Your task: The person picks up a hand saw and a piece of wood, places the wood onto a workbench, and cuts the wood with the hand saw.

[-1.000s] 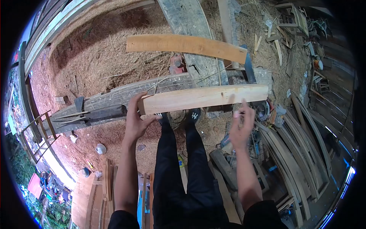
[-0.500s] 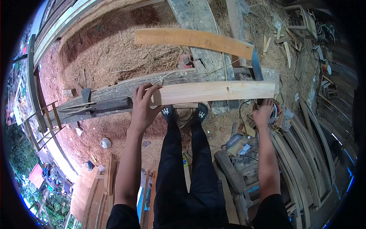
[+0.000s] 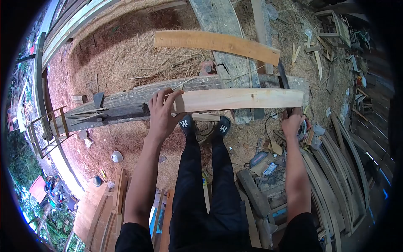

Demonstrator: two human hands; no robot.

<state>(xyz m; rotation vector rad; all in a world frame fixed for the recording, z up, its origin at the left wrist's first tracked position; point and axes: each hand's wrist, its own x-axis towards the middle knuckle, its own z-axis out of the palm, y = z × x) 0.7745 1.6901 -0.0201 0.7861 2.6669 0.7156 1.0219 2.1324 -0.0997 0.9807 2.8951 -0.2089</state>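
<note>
A pale, slightly curved board (image 3: 235, 99) lies across the old grey beam in front of me. My left hand (image 3: 163, 110) grips its left end, fingers on the far edge and thumb at the near side. At the board's right end, my right hand (image 3: 291, 122) is closed around the dark handle end of a long-bladed tool. The tool's dark blade (image 3: 283, 75) sticks out beyond the far edge, with the board covering its middle. I cannot tell whether it is a saw or a large knife. An orange-brown curved board (image 3: 216, 43) lies farther off, touching or near the blade's tip.
The weathered beam (image 3: 189, 84) runs left to right, crossed by a wide grey plank (image 3: 222, 25). Sawdust covers the ground. Curved wood strips (image 3: 331, 176) are stacked at the right. Timber offcuts (image 3: 254, 187) lie near my legs, and a small wooden frame (image 3: 49, 132) stands left.
The blade looks narrower now, turned more edge-on to me. My left hand and the pale board's left end appear slightly farther right, as the view has shifted a little.
</note>
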